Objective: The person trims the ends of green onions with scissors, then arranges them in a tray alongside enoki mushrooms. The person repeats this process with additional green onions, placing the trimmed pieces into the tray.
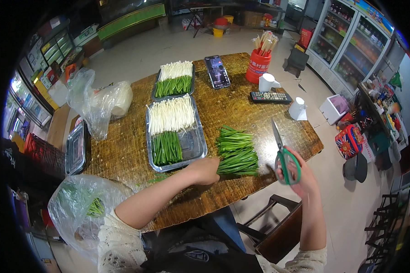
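My right hand (pixel 302 177) holds a pair of scissors (pixel 283 155) with green handles; their blades point away from me and look nearly together. My left hand (pixel 205 170) rests at the near left edge of a pile of cut green chives (pixel 237 152) on the wooden table (pixel 225 109). Its fingertips are hidden, so any grip on the stalks does not show. Left of the pile, a clear plastic tray (pixel 194 145) contains white enoki mushrooms (pixel 171 116) and a bundle of chives (pixel 166 147). Behind it stands a second tray (pixel 154 92), filled with enoki and chives.
A phone (pixel 218 72), a red tub of skewers (pixel 258 66), a remote control (pixel 270 97) and two white paper rolls (pixel 297 108) stand toward the back right. Plastic bags (pixel 102 99) and stacked trays (pixel 77 148) lie left. A wooden chair (pixel 280 228) is by the near edge.
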A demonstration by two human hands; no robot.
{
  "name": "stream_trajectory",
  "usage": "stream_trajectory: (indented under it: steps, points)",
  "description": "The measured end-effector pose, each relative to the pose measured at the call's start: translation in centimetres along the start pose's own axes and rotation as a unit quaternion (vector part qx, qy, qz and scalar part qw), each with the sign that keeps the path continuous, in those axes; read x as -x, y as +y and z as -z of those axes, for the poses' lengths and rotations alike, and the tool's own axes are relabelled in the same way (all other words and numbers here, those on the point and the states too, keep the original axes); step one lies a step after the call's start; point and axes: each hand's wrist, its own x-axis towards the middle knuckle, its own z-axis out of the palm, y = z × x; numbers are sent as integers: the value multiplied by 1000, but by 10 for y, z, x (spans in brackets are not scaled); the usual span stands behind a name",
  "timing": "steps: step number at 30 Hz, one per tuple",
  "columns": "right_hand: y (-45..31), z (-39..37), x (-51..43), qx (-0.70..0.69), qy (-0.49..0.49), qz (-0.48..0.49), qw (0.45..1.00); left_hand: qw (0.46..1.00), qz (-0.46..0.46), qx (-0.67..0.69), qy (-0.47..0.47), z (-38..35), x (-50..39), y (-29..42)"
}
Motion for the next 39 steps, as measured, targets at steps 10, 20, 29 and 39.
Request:
stream_trajectory:
  steps: [10, 20, 29, 39]
  points:
    - [46, -46, 81, -58, -184, -250, 949, 1000, 5, 3, -17, 5, -1, 2]
    - [47, -89, 41, 40, -150, -326, 932, 1000, 7, 7, -26, 7, -3, 3]
    - [39, -102, 19, 25, -142, -328, 934, 998, -43, -36, 19, 1, -7, -3]
    - [42, -103, 9, -28, -131, -313, 940, 990, -16, -104, 92, -9, 7, 19]
